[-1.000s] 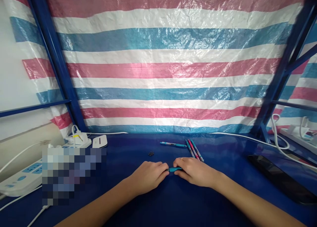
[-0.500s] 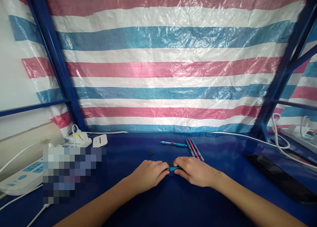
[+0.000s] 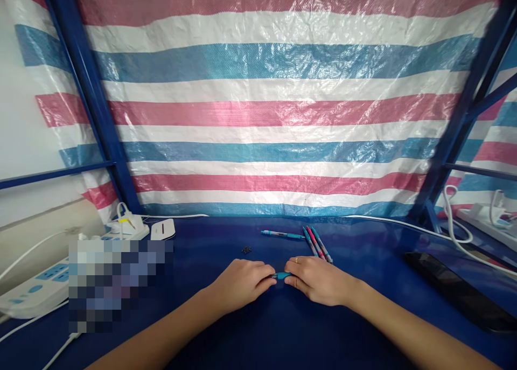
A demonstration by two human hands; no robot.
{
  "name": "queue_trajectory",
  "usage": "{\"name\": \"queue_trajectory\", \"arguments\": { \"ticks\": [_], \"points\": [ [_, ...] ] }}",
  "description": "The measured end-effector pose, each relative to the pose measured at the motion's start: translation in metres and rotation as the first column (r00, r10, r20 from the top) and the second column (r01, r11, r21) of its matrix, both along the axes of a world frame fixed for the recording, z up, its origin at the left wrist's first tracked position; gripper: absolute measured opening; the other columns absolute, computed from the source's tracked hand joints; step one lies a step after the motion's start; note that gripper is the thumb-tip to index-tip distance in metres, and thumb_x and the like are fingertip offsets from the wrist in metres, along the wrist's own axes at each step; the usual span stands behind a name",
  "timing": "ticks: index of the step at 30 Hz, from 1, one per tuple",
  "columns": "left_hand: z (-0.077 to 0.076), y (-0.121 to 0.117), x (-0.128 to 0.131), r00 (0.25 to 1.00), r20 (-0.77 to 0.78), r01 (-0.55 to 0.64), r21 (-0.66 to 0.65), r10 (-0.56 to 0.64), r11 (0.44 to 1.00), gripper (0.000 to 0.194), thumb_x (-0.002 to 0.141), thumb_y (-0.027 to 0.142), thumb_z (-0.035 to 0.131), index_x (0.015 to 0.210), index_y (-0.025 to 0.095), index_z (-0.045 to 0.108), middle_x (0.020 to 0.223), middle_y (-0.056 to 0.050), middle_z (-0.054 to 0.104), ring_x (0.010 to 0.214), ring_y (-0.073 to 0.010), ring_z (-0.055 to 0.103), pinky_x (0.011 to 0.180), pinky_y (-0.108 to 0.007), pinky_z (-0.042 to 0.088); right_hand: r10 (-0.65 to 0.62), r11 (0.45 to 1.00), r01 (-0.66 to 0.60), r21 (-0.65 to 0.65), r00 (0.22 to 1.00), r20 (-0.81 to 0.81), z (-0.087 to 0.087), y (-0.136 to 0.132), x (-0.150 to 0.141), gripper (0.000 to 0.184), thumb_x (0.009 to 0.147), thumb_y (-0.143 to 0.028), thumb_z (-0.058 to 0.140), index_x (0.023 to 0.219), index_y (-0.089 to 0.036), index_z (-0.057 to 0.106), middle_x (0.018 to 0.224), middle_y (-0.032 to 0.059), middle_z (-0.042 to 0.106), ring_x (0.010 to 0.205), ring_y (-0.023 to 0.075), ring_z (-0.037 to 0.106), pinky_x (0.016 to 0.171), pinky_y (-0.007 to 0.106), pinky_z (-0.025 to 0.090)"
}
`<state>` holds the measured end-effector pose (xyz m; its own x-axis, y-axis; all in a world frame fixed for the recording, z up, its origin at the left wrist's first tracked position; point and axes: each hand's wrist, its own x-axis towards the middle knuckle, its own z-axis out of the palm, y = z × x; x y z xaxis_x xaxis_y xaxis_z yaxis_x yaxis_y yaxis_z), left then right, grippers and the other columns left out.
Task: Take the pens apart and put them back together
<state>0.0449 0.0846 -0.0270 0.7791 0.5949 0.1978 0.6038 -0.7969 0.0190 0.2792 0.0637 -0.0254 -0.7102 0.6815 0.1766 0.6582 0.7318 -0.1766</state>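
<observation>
On blue tabletop (image 3: pixel 226 343) before striped tarp (image 3: pixel 274 111), left hand (image 3: pixel 238 286), right hand (image 3: pixel 319 281) fingertip-pinching teal pen (image 3: pixel 281 276)

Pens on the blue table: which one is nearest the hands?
The teal pen between the left hand and right hand, touching both; the other pens lie farther up the dark blue table.

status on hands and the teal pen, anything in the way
Left hand, right hand both on teal pen. Loose pens lie beyond, not touching hands.
</observation>
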Motion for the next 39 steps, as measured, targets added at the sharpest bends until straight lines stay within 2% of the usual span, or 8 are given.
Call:
{"name": "queue_trajectory", "arguments": {
  "ticks": [9, 17, 30, 33, 39],
  "points": [
    [0.0008, -0.0032, 0.0006, 1.000, 0.001, -0.020, -0.014, 0.021, 1.000, 0.028, 0.101, 0.033, 0.043, 0.091, 0.020, 0.066, 0.081, 0.000, 0.069, 0.069, -0.0177, 0.065, 0.056, -0.025, 0.036, 0.002, 1.000, -0.003, 0.025, 1.000, 0.002, -0.0016, 0.0013, 0.0000, 0.031, 0.105, -0.037, 0.035, 0.086, -0.020, 0.053, 0.081, 0.0023, 0.059, 0.072, 0.0184, 0.059, 0.064, 0.028, 0.041],
    [-0.0023, 0.0023, -0.0009, 1.000, -0.023, 0.000, 0.004, 0.000, 1.000, 0.031, 0.103, 0.036, 0.042, 0.089, 0.020, 0.065, 0.078, 0.000, 0.067, 0.067, -0.0168, 0.064, 0.055, -0.024, 0.035, -0.001, 1.000, 0.000, 0.019, 1.000, 0.026, -0.0016, 0.0001, 0.0006, 0.031, 0.105, -0.034, 0.034, 0.085, -0.019, 0.053, 0.080, 0.0026, 0.060, 0.071, 0.0182, 0.058, 0.063, 0.028, 0.040],
    [-0.0044, 0.0045, -0.0010, 0.999, 0.028, 0.017, 0.045, -0.018, 0.999, 0.051, 0.105, 0.047, 0.030, 0.078, 0.020, 0.065, 0.068, 0.000, 0.061, 0.062, -0.0157, 0.061, 0.052, -0.024, 0.034, -0.009, 1.000, 0.009, -0.012, 0.999, 0.036, 0.0008, -0.0026, -0.0021, 0.030, 0.104, -0.032, 0.035, 0.083, -0.019, 0.052, 0.079, 0.0027, 0.062, 0.070, 0.0183, 0.059, 0.062, 0.029, 0.039],
    [-0.0049, 0.0034, -0.0004, 1.000, 0.023, 0.003, 0.045, -0.004, 0.999, 0.047, 0.104, 0.045, 0.033, 0.081, 0.021, 0.066, 0.069, 0.000, 0.062, 0.064, -0.0156, 0.061, 0.053, -0.024, 0.035, -0.011, 1.000, 0.012, -0.025, 0.999, 0.030, 0.0025, -0.0033, -0.0023, 0.031, 0.104, -0.032, 0.035, 0.082, -0.020, 0.052, 0.078, 0.0024, 0.062, 0.069, 0.0178, 0.059, 0.061, 0.028, 0.038],
    [-0.0012, -0.0030, 0.0019, 0.999, -0.001, -0.037, -0.015, 0.037, 0.999, 0.024, 0.100, 0.034, 0.045, 0.092, 0.020, 0.063, 0.080, 0.000, 0.066, 0.068, -0.0174, 0.064, 0.055, -0.024, 0.037, -0.005, 1.000, 0.005, -0.019, 1.000, 0.004, 0.0019, -0.0011, -0.0019, 0.032, 0.104, -0.034, 0.036, 0.081, -0.020, 0.053, 0.079, 0.0021, 0.062, 0.070, 0.0173, 0.059, 0.063, 0.027, 0.038]
  ]
}}
